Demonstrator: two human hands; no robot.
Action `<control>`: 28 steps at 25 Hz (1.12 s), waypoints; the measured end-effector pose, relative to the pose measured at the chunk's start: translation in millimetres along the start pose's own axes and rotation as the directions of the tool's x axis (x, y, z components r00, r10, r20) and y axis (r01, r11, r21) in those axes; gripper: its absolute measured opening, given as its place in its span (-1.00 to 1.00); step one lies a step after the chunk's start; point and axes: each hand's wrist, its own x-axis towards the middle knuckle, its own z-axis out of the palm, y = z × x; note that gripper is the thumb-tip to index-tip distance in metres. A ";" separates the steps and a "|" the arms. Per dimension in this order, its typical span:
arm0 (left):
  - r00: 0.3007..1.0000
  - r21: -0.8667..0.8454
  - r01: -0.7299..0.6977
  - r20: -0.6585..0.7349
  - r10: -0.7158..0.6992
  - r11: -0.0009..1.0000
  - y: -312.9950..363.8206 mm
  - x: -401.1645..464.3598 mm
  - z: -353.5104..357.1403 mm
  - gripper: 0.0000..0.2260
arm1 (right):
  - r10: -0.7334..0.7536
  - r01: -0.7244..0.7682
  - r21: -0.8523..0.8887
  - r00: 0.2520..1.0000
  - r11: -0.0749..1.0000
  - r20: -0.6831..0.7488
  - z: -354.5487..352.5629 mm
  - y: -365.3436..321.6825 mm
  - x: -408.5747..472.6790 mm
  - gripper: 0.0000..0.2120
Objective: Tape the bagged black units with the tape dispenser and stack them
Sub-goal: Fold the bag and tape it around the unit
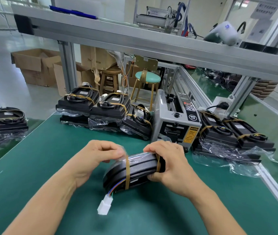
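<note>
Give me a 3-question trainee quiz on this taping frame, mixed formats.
1. True or false: the black unit being worked on lies flat on the green mat with neither hand touching it.
2. Multiple choice: the tape dispenser stands A) in the left hand; B) behind the hands at the back of the mat, between stacks of bagged units; C) on the upper shelf.
3. Fill in: a white ____ hangs on coloured wires from the held unit.

Key
1. False: both hands hold it up on edge, the right hand with its grip round the right end.
2. B
3. connector
</note>
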 end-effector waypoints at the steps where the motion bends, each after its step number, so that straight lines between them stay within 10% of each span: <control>1: 0.997 -0.062 0.017 -0.072 -0.022 0.998 -0.7 3.0 3.3 -0.92 | -0.010 0.010 -0.011 1.000 1.000 0.012 -0.6 -0.3 2.0 -0.44; 5: 0.958 -0.317 0.017 -0.265 -0.105 0.948 -3.6 8.8 22.4 -0.82 | -0.015 0.019 -0.034 0.993 0.999 0.114 -7.3 -2.8 10.1 -0.44; 8: 0.912 -0.007 -0.141 -0.390 0.127 0.990 -3.5 6.0 19.6 -0.86 | -0.009 0.021 -0.099 0.993 0.995 0.116 -7.1 -6.9 10.4 -0.44; 12: 0.946 0.203 -0.187 -0.228 0.232 0.961 -5.0 -17.8 20.0 -0.56 | 0.024 -0.011 -0.110 0.993 0.994 0.118 -7.3 -16.0 8.4 -0.42; 20: 0.938 0.024 -0.236 -0.254 0.234 0.971 -22.8 -26.2 32.2 -0.69 | -0.030 0.011 0.255 0.997 0.967 0.073 -9.9 -27.4 25.3 -0.92; 28: 0.872 0.389 -0.332 -0.222 0.437 0.859 -21.2 -27.5 42.7 -0.67 | 0.025 -0.017 -0.136 0.998 0.991 0.059 1.9 -39.1 38.7 -0.84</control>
